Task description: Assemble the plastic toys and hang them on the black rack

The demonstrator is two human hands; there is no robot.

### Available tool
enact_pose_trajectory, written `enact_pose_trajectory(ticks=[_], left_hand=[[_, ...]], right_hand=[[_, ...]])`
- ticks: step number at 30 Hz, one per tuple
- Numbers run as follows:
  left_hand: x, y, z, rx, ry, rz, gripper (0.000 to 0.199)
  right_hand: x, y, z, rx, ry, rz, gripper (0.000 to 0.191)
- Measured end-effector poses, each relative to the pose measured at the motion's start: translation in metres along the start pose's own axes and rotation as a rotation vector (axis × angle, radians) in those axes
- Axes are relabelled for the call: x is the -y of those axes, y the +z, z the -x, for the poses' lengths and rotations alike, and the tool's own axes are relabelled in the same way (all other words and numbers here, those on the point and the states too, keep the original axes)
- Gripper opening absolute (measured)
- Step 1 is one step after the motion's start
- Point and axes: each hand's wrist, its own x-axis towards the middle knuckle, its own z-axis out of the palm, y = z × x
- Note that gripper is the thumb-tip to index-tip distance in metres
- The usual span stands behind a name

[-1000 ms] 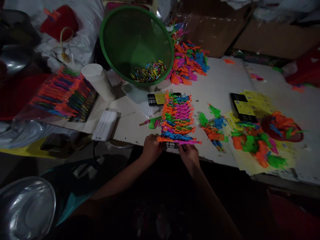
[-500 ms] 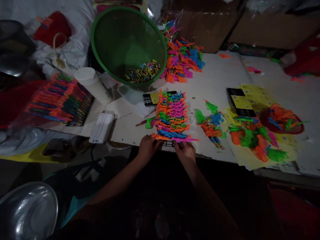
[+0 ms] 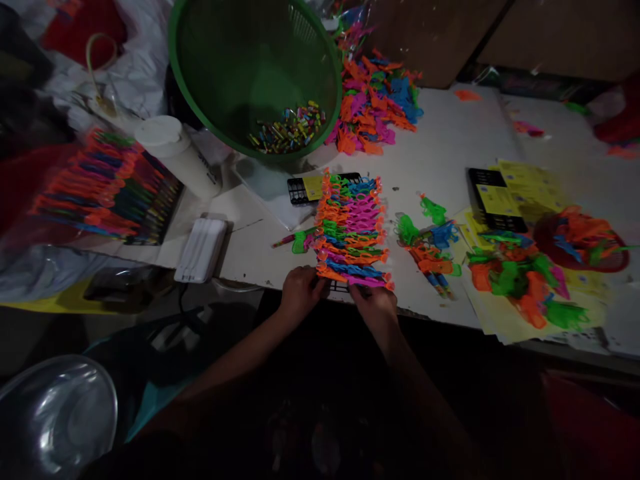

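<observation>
Between my hands, at the near table edge, is a black grid tray (image 3: 340, 287) filled with tightly packed rows of small orange, pink, green and blue plastic toys (image 3: 354, 230). My left hand (image 3: 300, 293) is closed at the tray's near left corner, its thumb by the front row. At the near right corner my right hand (image 3: 376, 308) is closed too, the thumb just under a pink toy (image 3: 367, 281). The fingers below the tray are partly hidden. A loose toy on a patterned stick (image 3: 299, 241) lies left of the tray.
Behind stands a green basket (image 3: 177, 73) holding small patterned pieces, beside a heap of plastic toys (image 3: 375, 107). A white cup (image 3: 175, 153), a power bank (image 3: 201, 250) and a full rack (image 3: 110, 190) are left. Loose toys (image 3: 433, 247) and yellow cards (image 3: 530, 190) lie right.
The view has shifted slightly. At the front row's right end, the pink toy that jutted out now sits closer in line with the others. Both hands stay at the tray's near corners.
</observation>
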Motion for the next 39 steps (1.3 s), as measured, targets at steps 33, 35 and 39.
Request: enact_pose_trajectory(ticks=[33, 35, 39], left_hand=[[0.005, 0.003, 0.003, -0.112, 0.156, 0.014, 0.023], [0.006, 0.005, 0.003, -0.126, 0.151, 0.043, 0.023], [0.007, 0.009, 0.002, -0.183, 0.142, 0.072, 0.022]], right_hand=[[-0.004, 0.001, -0.003, -0.139, -0.212, 0.369, 0.030], [-0.002, 0.003, -0.002, -0.136, -0.195, 0.377, 0.030], [0.001, 0.005, -0.001, -0.082, -0.164, 0.345, 0.026]])
